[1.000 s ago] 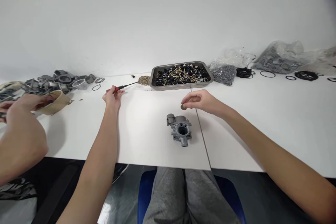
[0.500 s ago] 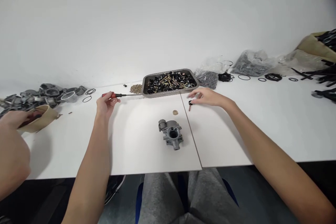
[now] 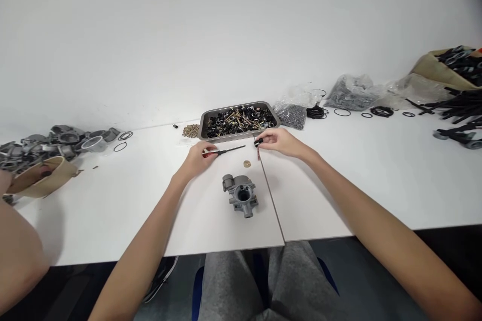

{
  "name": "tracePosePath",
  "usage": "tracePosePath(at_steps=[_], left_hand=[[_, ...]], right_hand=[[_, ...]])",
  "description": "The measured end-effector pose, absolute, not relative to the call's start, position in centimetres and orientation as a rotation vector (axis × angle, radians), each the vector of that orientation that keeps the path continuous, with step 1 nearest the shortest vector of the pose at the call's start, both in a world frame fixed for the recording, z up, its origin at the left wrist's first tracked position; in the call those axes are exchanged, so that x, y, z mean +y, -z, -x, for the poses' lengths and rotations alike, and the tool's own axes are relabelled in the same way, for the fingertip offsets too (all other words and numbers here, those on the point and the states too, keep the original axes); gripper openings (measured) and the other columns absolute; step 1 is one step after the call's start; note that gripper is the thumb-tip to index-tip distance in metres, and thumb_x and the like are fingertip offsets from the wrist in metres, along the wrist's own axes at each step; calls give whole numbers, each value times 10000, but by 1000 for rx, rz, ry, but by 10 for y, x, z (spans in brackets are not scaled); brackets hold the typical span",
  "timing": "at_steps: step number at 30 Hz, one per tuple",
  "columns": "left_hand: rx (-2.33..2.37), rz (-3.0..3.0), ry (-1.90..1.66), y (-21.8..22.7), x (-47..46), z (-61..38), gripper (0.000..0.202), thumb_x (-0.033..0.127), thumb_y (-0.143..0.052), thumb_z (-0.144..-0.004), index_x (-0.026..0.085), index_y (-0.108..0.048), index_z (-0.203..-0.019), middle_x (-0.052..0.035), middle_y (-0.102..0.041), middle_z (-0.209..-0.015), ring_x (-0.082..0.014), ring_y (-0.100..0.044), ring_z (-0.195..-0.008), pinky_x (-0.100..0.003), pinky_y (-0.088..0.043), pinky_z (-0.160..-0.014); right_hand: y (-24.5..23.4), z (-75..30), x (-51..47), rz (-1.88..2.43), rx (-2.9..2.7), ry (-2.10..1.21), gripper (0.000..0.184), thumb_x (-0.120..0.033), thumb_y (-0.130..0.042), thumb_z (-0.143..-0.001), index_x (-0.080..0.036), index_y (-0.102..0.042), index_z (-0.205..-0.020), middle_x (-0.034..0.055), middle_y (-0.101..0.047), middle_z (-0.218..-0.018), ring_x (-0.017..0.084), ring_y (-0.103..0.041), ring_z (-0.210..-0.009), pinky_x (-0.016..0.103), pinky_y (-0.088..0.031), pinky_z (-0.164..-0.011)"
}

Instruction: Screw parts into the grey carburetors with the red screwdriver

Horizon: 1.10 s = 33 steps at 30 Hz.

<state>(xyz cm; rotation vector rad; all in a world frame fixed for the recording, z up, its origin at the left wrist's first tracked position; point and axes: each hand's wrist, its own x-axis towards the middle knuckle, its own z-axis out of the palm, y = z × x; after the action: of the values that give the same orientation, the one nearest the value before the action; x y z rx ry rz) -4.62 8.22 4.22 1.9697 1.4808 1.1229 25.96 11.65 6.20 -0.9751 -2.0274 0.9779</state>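
Note:
My left hand (image 3: pixel 196 159) is closed around the red handle of a small screwdriver (image 3: pixel 224 151), whose dark shaft points right toward my other hand. My right hand (image 3: pixel 280 141) pinches a small black part (image 3: pixel 257 144) just in front of the metal tray (image 3: pixel 205 120). Nearer me on the white table lies a grey metal carburetor body (image 3: pixel 240 194), opening up. A small brass disc (image 3: pixel 247 164) rests flat between the carburetor body and my hands.
The tray holds several black and brass parts. A heap of brass bits (image 3: pixel 191 130) lies left of it. Grey castings (image 3: pixel 64 139) and a tan bowl (image 3: pixel 41 176) are at far left, beside another person's arm (image 3: pixel 17 256). Bags of parts (image 3: pixel 352 93) and black rings (image 3: pixel 381 111) lie at right.
My left hand carried the screwdriver from the left side to the centre. My right hand left the brass disc on the table, took up a small black part and drew it left toward the screwdriver tip.

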Motion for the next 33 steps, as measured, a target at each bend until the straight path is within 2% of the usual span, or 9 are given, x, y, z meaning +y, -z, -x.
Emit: tracePosePath(at_steps=[3,6,9,13,16,18,20,28,33], left_hand=[[1345,-1866,-1200,-56,66,23,310,372,-740,-722,224,-725,-993,-93,-675,-1056,-169,-615,-911,-261,-528,-723],[1182,-1672,-1170,-65,54,-1,400,391,-757,-707,215,-711,-1063,-85,-704,-1014,-163,-654,-851,-294,-550,-762],[1087,-1470,-1202,-63,54,-13,376,359,-827,-618,170,-732,-929,-65,-722,-833,-166,-661,-716,-328,-564,-700],[1073,-1327,-1289,-62,47,-9,319,355,-852,-577,156,-693,-768,-44,-697,-704,-156,-628,-596,-348,-554,-626],[1285,-1317,-1432,-66,16,2,261,355,-830,-614,175,-673,-719,-36,-674,-661,-151,-612,-574,-341,-531,-615],[1474,-1303,-1525,-65,-14,8,211,360,-803,-652,199,-677,-704,-36,-676,-683,-151,-609,-585,-340,-522,-630],[1635,-1248,-1541,-59,-43,8,197,384,-783,-671,221,-674,-689,-27,-656,-643,-152,-596,-574,-335,-503,-614],[1716,-1040,-1475,-35,-69,-11,250,449,-769,-657,227,-663,-701,-41,-649,-622,-166,-600,-602,-342,-486,-629],[1734,-1014,-1517,-34,-64,-8,264,467,-770,-652,231,-659,-690,-32,-641,-615,-160,-590,-601,-343,-479,-638]], right_hand=[[-59,-238,105,844,-1885,-1083,341,-382,-717,-745,-145,-697,-989,55,-662,-883,171,-616,-823,355,-512,-799],[-55,-216,91,712,-1714,-1266,357,-356,-766,-714,-151,-691,-996,65,-680,-957,179,-639,-893,373,-521,-876],[-56,-203,79,687,-1577,-1374,374,-333,-821,-659,-149,-688,-957,62,-696,-913,186,-658,-872,370,-539,-859],[-61,-199,67,695,-1555,-1441,455,-327,-833,-661,-182,-655,-1053,73,-688,-970,208,-662,-882,298,-546,-652],[-64,-197,56,664,-1632,-1425,374,-362,-749,-776,-198,-645,-1095,85,-667,-1100,200,-649,-955,294,-534,-718],[-65,-194,49,597,-1756,-1465,296,-394,-664,-854,-176,-673,-1056,89,-673,-1099,194,-641,-972,315,-513,-816],[-63,-189,42,523,-1918,-1520,303,-420,-591,-904,-165,-698,-1026,82,-687,-1045,192,-633,-952,314,-488,-833],[-50,-180,36,459,-1983,-1502,364,-429,-441,-978,-157,-674,-916,45,-649,-911,162,-576,-851,270,-419,-787],[-50,-180,36,453,-2000,-1452,383,-428,-401,-992,-174,-675,-906,49,-650,-938,178,-576,-893,284,-406,-842]])
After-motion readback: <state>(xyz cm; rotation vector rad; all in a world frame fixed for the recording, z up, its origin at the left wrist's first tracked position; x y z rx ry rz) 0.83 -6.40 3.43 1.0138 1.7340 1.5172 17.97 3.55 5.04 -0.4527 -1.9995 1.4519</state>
